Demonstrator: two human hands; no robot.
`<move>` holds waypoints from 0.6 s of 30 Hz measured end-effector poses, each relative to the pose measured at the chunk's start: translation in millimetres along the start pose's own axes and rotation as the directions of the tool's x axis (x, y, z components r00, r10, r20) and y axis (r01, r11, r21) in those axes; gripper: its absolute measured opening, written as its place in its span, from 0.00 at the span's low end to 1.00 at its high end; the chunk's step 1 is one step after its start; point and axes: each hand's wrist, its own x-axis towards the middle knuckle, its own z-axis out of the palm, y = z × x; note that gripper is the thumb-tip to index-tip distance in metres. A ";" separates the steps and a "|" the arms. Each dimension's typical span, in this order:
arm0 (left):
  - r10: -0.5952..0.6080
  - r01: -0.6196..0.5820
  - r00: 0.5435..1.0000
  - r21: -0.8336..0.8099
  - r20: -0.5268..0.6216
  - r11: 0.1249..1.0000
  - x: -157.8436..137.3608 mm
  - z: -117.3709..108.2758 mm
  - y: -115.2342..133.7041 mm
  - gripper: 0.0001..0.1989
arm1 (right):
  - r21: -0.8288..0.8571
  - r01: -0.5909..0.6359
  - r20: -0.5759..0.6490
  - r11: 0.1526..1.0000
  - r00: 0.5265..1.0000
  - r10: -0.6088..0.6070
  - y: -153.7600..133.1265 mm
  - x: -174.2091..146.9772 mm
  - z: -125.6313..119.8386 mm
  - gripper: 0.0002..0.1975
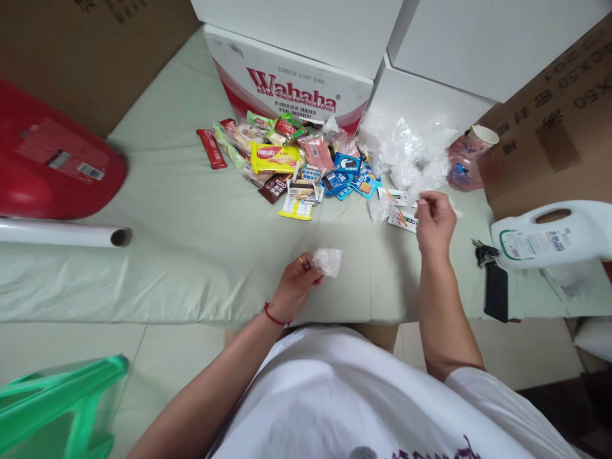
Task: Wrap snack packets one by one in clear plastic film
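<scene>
Nearest the camera: white shirt and both bare forearms reaching over a table (pixel 191 255) covered in pale green cloth. Red cord on the left wrist.

Left hand (pixel 295 287) rests on the cloth near the front edge, fingers pinched on a small crumpled clear plastic bag (pixel 327 261) that sticks out to its right.

Right hand (pixel 434 220) raised a little farther in, thumb and fingertips closed on a thin bit of clear plastic; too small to tell what more. Just beside it on the left lie two white snack packets (pixel 400 210).

Right of the right forearm: keys (pixel 484 252) and a dark phone (pixel 496 292), touching or nearly so. Beyond them a white jug (pixel 549 239) on its side.

Left edge: white tube (pixel 62 233) lying flat, red plastic stool (pixel 52 159) behind it. Green plastic item (pixel 57 401) on the floor, lower left.

Mid-table: heap of mixed snack packets (pixel 291 162), a yellow one reading "nabati" on top, a red bar apart at the left. To the right, a loose pile of clear bags (pixel 411 150), then a pink container (pixel 466 162).

Farthest: Wahaha carton (pixel 291 83), white boxes (pixel 478 38), brown cartons at either side.
</scene>
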 end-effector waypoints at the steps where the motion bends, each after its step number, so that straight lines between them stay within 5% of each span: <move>1: 0.014 -0.014 1.000 0.008 -0.009 1.000 0.1 -0.9 -2.7 0.15 | -0.031 -0.025 0.077 0.999 0.997 0.028 -0.2 2.3 3.1 0.15; 5: 0.063 -0.062 0.997 0.016 -0.047 0.998 3.2 -4.7 -11.3 0.15 | 0.086 -0.123 0.280 0.989 0.955 0.094 -13.8 -34.7 15.4 0.14; 9: 0.072 -0.072 0.997 0.010 -0.029 0.997 6.5 -7.3 -14.3 0.16 | 0.188 -0.330 0.571 0.925 0.803 0.171 -30.3 -110.0 27.4 0.12; 13: 0.110 -0.109 0.994 0.122 -0.003 0.986 4.5 -5.1 -19.1 0.14 | 0.258 -0.287 0.621 0.923 0.781 0.069 -38.8 -158.8 44.3 0.12; 18: 0.291 -0.274 0.956 0.434 0.027 0.858 -3.8 1.3 -28.3 0.09 | 0.278 -0.433 0.656 0.857 0.737 0.160 -42.1 -173.8 60.2 0.19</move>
